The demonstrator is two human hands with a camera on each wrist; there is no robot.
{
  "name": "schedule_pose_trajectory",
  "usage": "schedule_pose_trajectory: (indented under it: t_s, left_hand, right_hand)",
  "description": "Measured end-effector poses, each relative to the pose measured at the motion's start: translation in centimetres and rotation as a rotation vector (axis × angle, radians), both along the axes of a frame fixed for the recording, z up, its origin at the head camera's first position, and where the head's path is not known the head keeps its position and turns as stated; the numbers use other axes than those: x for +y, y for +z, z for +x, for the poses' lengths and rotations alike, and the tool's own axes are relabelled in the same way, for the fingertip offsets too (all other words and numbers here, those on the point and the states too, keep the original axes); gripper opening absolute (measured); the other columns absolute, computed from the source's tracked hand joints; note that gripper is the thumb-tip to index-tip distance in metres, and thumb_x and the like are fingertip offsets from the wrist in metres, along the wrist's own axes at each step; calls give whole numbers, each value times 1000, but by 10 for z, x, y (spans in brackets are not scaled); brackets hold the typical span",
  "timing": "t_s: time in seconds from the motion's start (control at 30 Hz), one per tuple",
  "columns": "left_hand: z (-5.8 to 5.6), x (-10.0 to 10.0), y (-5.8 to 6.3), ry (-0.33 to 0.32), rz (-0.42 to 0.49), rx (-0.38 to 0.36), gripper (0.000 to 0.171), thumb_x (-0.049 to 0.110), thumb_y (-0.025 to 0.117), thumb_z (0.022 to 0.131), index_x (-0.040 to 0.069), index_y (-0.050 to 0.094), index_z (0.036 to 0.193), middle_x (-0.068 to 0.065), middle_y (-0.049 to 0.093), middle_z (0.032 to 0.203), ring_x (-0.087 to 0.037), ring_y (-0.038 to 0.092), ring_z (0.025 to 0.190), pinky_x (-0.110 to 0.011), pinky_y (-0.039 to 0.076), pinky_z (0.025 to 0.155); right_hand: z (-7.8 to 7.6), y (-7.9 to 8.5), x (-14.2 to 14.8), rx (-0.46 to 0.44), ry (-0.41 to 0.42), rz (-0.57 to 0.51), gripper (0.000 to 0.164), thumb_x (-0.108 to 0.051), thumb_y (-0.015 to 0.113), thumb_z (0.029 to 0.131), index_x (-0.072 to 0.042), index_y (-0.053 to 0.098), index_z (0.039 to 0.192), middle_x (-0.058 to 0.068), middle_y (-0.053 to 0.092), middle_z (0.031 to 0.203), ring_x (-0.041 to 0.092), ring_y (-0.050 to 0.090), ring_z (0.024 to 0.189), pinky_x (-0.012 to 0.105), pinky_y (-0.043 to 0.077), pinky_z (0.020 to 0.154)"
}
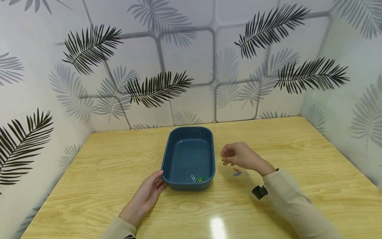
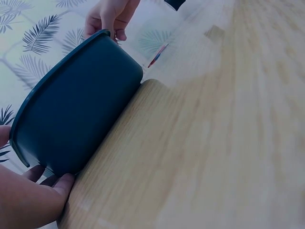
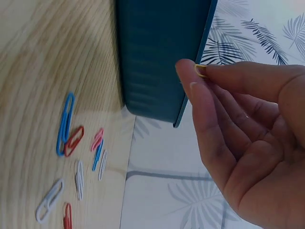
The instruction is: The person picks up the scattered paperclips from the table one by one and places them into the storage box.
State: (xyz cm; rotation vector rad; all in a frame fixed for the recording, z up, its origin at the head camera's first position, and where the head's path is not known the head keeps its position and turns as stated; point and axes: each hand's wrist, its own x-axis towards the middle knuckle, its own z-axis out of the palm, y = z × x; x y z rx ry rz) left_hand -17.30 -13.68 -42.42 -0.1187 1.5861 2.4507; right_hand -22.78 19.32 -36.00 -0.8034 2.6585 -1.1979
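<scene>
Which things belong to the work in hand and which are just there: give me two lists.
Likely part of the work:
yellow paper clip, pinched in the right hand
blue bin, held by the left hand
clips inside the bin
loose clips beside it

Just there:
leaf-patterned wall
black item by the right sleeve

No legible txt, nos., labels, brands or signs in head, L wrist or R wrist view (wall (image 1: 191, 59) has leaf + line pattern only, no readable lettering).
</scene>
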Motion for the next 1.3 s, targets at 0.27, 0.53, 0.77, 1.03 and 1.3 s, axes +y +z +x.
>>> schedule_pose_trajectory:
  t_s: [0.27,0.53,0.77,1.03,1.3]
  left_hand:
    - [0,0,-1,1,2,9,45,13,47,100,-13,41,135,-13,59,123,-20,53,115,-32,43,98]
    - [0,-1,-3,4,3,6,44,14,48,100,-12,43,134,-12,60,121,-19,54,113,-32,43,97]
    - [0,-1,-2,-6,0,13,45,14,47,100,-13,41,135,-11,60,121,-19,54,113,-31,44,96]
    - [-1,-1,0,-5,0,9,42,14,47,101,-11,43,134,-10,61,120,-18,54,112,-32,43,97]
    - [-1,-1,1,-5,-27,5,48,17,50,100,-12,42,137,-14,58,127,-18,55,114,-34,41,101]
  right_hand:
    - [4,-2,-11,-6,-16,-86,8,4,63,89,0,65,96,5,68,84,33,67,80,46,57,65]
    - [11,-4,-25,-58,-32,-222,6,-3,67,90,-3,67,95,5,66,87,40,64,84,52,55,69]
    - [13,-4,-30,-75,-29,-268,6,-1,65,91,-1,67,96,7,67,88,39,65,84,53,55,70]
    - [18,0,-34,-81,-35,-328,11,-1,64,91,3,65,101,10,68,92,42,65,89,49,56,70]
    - [19,-2,-37,-86,-13,-361,15,0,64,91,6,65,105,13,69,95,45,64,90,50,56,69]
